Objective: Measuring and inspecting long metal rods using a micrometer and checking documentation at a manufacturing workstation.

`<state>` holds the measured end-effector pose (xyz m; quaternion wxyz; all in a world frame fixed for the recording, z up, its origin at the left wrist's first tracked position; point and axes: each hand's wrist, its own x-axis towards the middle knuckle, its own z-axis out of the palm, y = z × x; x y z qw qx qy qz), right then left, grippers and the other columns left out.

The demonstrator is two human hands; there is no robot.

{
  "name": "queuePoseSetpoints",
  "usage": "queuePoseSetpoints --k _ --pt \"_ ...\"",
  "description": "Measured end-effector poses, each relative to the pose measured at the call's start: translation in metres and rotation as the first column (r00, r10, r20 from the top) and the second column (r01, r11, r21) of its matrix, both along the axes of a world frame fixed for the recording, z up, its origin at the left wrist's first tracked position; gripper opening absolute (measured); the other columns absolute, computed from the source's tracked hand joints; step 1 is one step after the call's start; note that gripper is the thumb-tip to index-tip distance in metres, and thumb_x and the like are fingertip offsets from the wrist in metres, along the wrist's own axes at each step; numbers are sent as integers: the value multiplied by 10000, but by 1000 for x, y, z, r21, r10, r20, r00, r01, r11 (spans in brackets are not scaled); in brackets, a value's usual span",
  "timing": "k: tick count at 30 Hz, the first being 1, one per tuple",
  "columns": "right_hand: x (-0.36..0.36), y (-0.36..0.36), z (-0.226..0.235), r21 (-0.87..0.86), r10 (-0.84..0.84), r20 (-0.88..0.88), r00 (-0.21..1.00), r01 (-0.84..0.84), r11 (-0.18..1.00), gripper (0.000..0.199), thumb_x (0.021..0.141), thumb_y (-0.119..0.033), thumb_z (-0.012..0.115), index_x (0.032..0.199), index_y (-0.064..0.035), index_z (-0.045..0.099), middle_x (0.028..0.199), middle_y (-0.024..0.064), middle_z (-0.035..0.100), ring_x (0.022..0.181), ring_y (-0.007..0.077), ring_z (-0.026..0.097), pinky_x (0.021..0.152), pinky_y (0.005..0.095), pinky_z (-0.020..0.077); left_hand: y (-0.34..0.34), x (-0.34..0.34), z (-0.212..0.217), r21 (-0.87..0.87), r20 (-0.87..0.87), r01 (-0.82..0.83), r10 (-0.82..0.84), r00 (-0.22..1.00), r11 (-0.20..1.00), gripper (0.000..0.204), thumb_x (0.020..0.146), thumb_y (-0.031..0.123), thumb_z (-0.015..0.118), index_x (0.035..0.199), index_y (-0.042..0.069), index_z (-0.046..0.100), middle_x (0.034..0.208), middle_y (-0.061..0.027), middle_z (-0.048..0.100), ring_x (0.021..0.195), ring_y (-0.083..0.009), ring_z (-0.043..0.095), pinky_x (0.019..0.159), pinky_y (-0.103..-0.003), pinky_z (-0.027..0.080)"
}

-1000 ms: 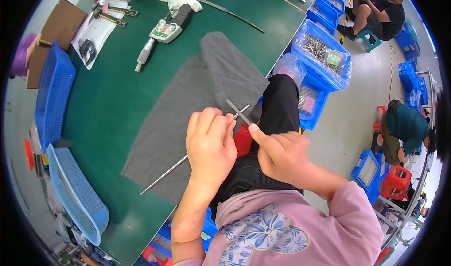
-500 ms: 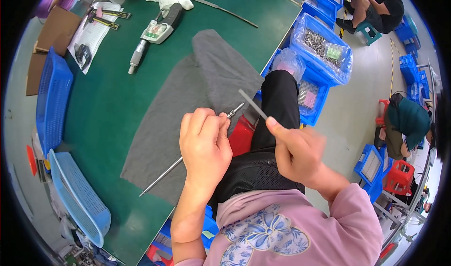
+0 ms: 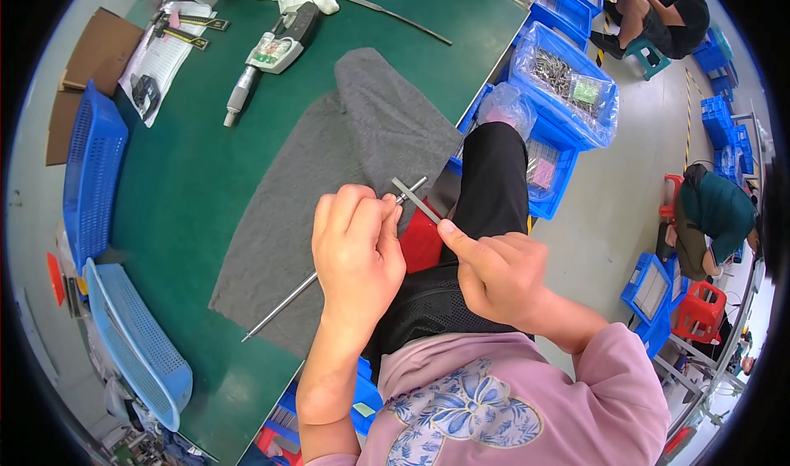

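Observation:
My left hand (image 3: 360,229) is closed round a thin, shiny metal rod (image 3: 284,305). The rod's long end slants down to the lower left over a grey cloth (image 3: 284,207); its short stepped end pokes out past my fingertips. In my right hand (image 3: 502,275) is a flat grey file (image 3: 420,204), pinched with the thumb laid along it. The file crosses the rod's short end at an angle and appears to touch it there. My right fingers hide the file's other end.
On the green table (image 3: 206,178) lie a digital micrometer (image 3: 267,59), a loose flat file (image 3: 383,11) and calipers (image 3: 185,34). Blue baskets (image 3: 95,178) line the left edge. Right of the table stand blue bins (image 3: 564,83) of metal parts. Other people (image 3: 712,215) sit farther right.
My right hand has moved left and slightly down, bringing the file from beside the rod's tip to lie across it. My left hand and the rod have hardly moved.

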<state>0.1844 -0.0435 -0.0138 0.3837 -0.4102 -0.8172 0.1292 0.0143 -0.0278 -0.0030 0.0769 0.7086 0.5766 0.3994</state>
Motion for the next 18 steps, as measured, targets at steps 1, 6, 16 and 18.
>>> queuePoseSetpoints --k 1,6,16,18 --pt "-1 0 -1 1 0 11 1000 0 1000 476 585 72 573 1049 -17 629 467 16 418 359 155 415 371 283 308 0 0 0 4 -6 0 0 1000 1000 132 667 -34 665 716 19 555 729 -74 515 648 -253 470 558 -344 390" --pt "-11 6 -7 54 -26 69 997 22 998 471 579 54 573 1041 -21 633 468 11 411 362 154 418 375 281 308 1 1 -1 -2 -1 5 -5 1000 1000 127 668 -38 659 716 14 555 734 -77 516 650 -256 469 563 -342 391" --pt "-23 13 -28 162 -72 -3 997 71 984 442 574 29 568 1008 -13 644 469 6 384 368 145 384 377 273 283 1 0 2 -34 -3 17 -17 1000 999 120 662 -42 652 727 5 563 745 -78 516 658 -262 471 577 -346 401" --pt "-28 16 -30 213 -93 -33 995 98 972 457 564 8 574 1010 -43 657 467 -2 369 367 140 376 378 272 287 -1 1 2 -42 7 18 -17 1000 999 119 663 -41 651 729 5 564 747 -78 517 658 -261 473 578 -347 402"
